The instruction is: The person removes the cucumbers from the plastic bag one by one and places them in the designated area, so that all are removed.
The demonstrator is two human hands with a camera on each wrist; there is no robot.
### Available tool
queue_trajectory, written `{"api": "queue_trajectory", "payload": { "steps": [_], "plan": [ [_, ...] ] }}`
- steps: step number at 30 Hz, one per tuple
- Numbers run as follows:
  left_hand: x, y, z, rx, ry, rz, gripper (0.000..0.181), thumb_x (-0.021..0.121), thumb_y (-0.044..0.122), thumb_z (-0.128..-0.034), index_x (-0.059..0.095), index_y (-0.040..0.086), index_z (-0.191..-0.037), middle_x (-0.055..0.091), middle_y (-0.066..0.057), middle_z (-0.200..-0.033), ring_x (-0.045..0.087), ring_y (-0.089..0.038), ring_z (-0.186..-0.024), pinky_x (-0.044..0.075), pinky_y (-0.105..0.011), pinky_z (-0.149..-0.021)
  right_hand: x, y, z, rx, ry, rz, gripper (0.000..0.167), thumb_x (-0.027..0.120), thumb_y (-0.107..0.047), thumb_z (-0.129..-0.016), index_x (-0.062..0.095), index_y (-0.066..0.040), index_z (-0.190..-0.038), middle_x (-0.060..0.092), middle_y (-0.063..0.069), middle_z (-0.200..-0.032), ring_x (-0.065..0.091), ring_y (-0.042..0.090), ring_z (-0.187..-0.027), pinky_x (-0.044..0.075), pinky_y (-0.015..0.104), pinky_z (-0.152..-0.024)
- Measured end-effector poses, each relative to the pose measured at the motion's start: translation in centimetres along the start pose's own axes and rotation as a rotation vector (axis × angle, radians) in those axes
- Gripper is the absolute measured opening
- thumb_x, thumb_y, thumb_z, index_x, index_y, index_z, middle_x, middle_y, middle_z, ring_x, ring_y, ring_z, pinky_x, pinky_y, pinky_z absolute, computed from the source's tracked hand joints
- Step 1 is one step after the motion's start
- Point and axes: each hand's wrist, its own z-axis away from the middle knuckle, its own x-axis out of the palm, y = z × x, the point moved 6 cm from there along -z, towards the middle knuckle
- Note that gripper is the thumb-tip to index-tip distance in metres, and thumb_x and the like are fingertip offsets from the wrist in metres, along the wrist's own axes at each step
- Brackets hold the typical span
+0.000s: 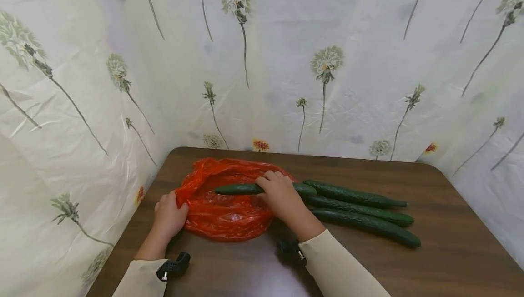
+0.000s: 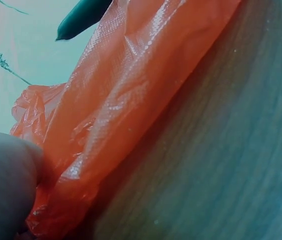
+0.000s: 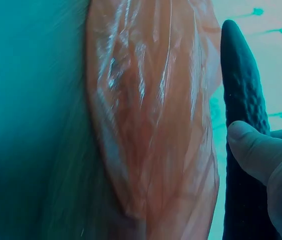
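A red plastic bag [image 1: 229, 224] lies on the table with its mouth spread open. My left hand [image 1: 169, 213] pinches the bag's left rim; in the left wrist view the thumb [image 2: 8, 180] presses against the red plastic [image 2: 111, 110]. Over the bag's opening, my right hand [image 1: 280, 197] grips a cucumber [image 1: 237, 189] around its middle, and it lies roughly level with its thin tip pointing left. The right wrist view shows the thumb [image 3: 253, 150] across the bumpy dark cucumber [image 3: 243, 80], beside the bag [image 3: 155, 120].
Three more cucumbers [image 1: 364, 219] lie side by side on the brown wooden table [image 1: 446, 251], right of the bag. Behind and to the left hangs a pale sheet [image 1: 278, 60] printed with dandelions. Black wrist devices [image 1: 173, 266] sit at both sleeves.
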Motion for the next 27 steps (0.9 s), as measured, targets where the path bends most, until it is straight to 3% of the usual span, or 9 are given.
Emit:
{"api": "queue_trajectory", "payload": {
  "steps": [6, 15, 27],
  "plan": [
    [0.0, -0.1, 0.0, -0.001, 0.014, 0.002, 0.045, 0.059, 0.016, -0.0956, 0.056, -0.012, -0.131, 0.061, -0.033, -0.12, 0.053, -0.052, -0.112, 0.037, -0.062, -0.101, -0.3, 1.2, 1.6, 0.022, 0.034, 0.055, 0.037, 0.082, -0.031, -0.091, 0.071, -0.023, -0.126, 0.064, 0.0, -0.112, 0.059, 0.024, -0.1, 0.049, 0.044, -0.081],
    [0.0, -0.1, -0.1, -0.003, 0.001, 0.001, 0.045, 0.059, 0.016, -0.0959, 0.055, -0.012, -0.131, 0.061, -0.033, -0.121, 0.053, -0.051, -0.113, 0.036, -0.062, -0.102, -1.1, 1.4, 3.6, 0.004, 0.063, 0.006, 0.037, 0.083, -0.026, -0.09, 0.072, -0.019, -0.124, 0.067, 0.002, -0.114, 0.062, 0.026, -0.102, 0.049, 0.046, -0.082],
    [0.1, 0.2, 0.1, 0.015, 0.004, -0.001, 0.041, 0.059, 0.017, -0.0951, 0.058, -0.011, -0.125, 0.063, -0.031, -0.115, 0.054, -0.049, -0.109, 0.037, -0.06, -0.099, -1.1, 2.6, 6.4, 0.021, 0.085, -0.002, 0.04, 0.085, -0.028, -0.087, 0.073, -0.022, -0.125, 0.067, -0.001, -0.112, 0.062, 0.025, -0.101, 0.049, 0.046, -0.082]
  ]
}}
